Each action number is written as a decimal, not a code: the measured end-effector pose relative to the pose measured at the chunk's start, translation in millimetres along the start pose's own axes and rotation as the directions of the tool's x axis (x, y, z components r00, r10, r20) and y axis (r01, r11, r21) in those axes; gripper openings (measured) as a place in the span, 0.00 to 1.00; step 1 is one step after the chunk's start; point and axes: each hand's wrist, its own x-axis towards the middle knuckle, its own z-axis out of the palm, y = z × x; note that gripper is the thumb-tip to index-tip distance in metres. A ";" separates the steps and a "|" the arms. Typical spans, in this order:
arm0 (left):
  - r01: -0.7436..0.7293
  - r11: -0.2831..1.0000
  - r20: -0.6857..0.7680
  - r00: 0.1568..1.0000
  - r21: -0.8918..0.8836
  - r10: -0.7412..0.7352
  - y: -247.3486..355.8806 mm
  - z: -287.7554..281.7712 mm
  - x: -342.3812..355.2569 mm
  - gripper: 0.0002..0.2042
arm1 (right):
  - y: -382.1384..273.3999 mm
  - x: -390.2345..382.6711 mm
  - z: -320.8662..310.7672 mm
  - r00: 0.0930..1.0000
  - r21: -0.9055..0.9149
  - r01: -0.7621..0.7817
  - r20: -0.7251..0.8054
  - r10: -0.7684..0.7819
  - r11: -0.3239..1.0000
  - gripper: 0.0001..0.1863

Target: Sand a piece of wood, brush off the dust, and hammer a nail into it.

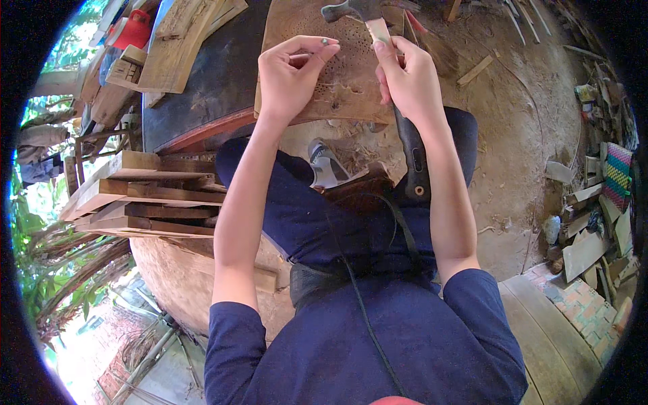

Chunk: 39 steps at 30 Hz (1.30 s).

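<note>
Over the wooden block (337, 81), right hand (408, 77) holds hammer (388, 61) lengthwise, head away.

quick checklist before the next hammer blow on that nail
1. Nail pinched at left hand fingertips: ok.
2. Nail tip seated on the board: cannot tell, fingers hide it.
3. Right hand gripping the hammer: ok, though held close to the head, with the dark handle trailing below the wrist.
4. Board steady: cannot tell; it rests across the knees, with no clamp visible.
5. Left fingers clear of the strike path: not ok, they sit right at the nail.
6. Other hammer on the lap out of the way: ok.
</note>
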 end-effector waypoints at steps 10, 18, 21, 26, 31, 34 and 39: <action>0.037 0.993 0.038 0.998 0.114 -0.041 1.4 3.5 -0.3 0.05 | -1.5 -1.5 1.2 1.000 0.011 -0.014 -0.004 0.014 1.000 0.18; 0.015 0.993 0.038 0.999 0.120 -0.020 0.1 3.9 0.3 0.06 | 2.2 0.0 1.7 1.000 0.012 0.000 -0.009 0.000 1.000 0.20; 0.027 0.991 0.030 0.999 0.132 -0.032 1.2 4.7 -0.2 0.06 | 0.8 -0.3 0.9 1.000 -0.003 0.003 -0.001 -0.003 1.000 0.20; 0.072 0.991 0.030 0.997 0.110 -0.076 2.7 4.8 -1.3 0.05 | 0.9 -1.0 0.6 1.000 0.007 0.006 -0.005 -0.006 1.000 0.20; 0.031 0.992 0.034 0.999 0.120 -0.035 1.0 5.2 -1.2 0.05 | -0.6 -2.0 -0.2 1.000 0.003 0.015 0.000 -0.015 1.000 0.19; 0.015 0.987 0.036 0.999 0.158 -0.021 -3.1 5.5 -2.4 0.08 | -1.1 -3.5 -3.9 0.999 0.086 0.019 0.034 -0.022 0.996 0.19; -0.072 0.983 -0.047 0.996 0.167 0.080 5.0 8.6 -3.6 0.27 | -18.4 -17.1 -33.0 0.961 -0.194 0.259 -0.045 -0.272 0.946 0.15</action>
